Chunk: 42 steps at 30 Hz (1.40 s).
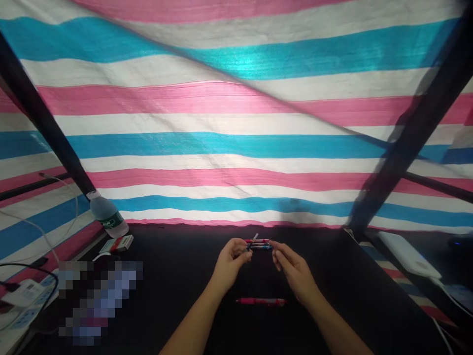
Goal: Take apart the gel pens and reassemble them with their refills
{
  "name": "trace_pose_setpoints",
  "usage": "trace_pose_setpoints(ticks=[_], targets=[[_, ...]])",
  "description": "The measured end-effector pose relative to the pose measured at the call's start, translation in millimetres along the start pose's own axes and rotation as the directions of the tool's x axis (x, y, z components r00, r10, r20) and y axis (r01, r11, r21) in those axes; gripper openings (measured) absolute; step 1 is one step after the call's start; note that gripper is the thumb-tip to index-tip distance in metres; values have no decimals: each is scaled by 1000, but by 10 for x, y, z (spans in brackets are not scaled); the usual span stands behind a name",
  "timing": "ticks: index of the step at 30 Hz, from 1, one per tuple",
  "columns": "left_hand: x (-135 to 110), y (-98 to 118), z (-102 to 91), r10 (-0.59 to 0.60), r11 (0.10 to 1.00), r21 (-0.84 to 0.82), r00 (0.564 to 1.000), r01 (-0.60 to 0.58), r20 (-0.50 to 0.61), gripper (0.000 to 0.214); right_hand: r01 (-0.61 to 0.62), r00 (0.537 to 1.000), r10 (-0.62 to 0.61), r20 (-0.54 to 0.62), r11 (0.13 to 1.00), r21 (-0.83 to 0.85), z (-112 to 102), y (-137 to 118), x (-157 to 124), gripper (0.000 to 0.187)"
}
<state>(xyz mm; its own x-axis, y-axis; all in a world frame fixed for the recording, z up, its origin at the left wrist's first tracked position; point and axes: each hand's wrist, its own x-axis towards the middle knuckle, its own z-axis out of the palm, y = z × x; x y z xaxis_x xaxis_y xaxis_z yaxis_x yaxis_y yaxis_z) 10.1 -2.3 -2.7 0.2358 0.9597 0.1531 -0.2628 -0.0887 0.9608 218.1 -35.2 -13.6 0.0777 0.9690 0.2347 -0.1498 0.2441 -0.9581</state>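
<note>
Pinched between the thumb and fingers of my left hand [233, 256] is a slim stick with a white upper end [255, 236], held at a tilt; it looks like a pen part. My right hand [291, 265] is closed, fingertips together, and whatever they hold is too small to make out. Behind and between the hands lie a red-and-white pen [261, 241] and a blue pen [263, 247], side by side, their ends partly hidden by my fingers. Nearer to me, a pink pen [260, 301] lies crosswise on the black tabletop [177, 281].
A water bottle [108, 216] leans at the back left beside a small box [121, 243]. Power strips [33, 301] and cables crowd the left edge. A white power bank [409, 256] lies at right. Striped sheeting [221, 148] hangs behind the table, between dark posts.
</note>
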Motion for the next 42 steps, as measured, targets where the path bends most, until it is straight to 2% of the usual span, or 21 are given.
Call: trace_pose_setpoints(ticks=[4, 7, 11, 16, 20, 24, 27, 32, 35, 38, 40, 42], targets=[[3, 5, -31, 5, 998, 59, 999, -2, -42, 22, -14, 989, 7, -148, 999, -52, -34, 14, 12, 33], [3, -5, -48, 13, 992, 128, 999, -8, -41, 19, -2, 985, -20, -171, 991, -130, -56, -5, 19, 31], [8, -34, -71, 47, 974, 222, 998, -39, -31, 17, 42, 990, -76, -122, 965, -259, -69, -41, 18, 27], [-5, -16, -99, 71, 943, 328, 997, -54, -40, 16, 125, 983, -159, -92, 945, -301, -76, -26, 23, 25], [-20, 36, -95, 160, 911, 387, 987, -141, -15, 12, 217, 973, -230, 6, 911, -351, -51, -43, 15, 21], [-28, 60, -59, 82, 952, 299, 996, -65, -44, 21, 273, 962, -243, 124, 862, -426, -2, -79, -18, 16], [-36, 53, -25, 37, 987, 161, 997, -26, -64, 30, 282, 959, -248, 135, 863, -418, 20, -94, -37, 13], [-56, 27, 31, -3, 1000, 19, 998, 4, -60, 36, 227, 974, -199, 112, 898, -378, 15, -91, -44, 14], [-70, 13, 63, -22, 998, -59, 998, 19, -52, 34, 87, 991, -47, 128, 941, -327, 30, -69, -54, 24], [-80, 1, 88, -47, 993, -104, 999, 48, 6, 29, -47, 974, 99, 202, 968, -248, 84, -49, -79, 39], [-80, -2, 92, -73, 991, -112, 996, 77, 47, 27, -98, 962, 149, 229, 971, -219, 125, -47, -97, 45], [-75, -1, 84, -74, 990, -118, 996, 80, 55, 27, -104, 967, 144, 210, 976, -191, 153, -58, -110, 42]])
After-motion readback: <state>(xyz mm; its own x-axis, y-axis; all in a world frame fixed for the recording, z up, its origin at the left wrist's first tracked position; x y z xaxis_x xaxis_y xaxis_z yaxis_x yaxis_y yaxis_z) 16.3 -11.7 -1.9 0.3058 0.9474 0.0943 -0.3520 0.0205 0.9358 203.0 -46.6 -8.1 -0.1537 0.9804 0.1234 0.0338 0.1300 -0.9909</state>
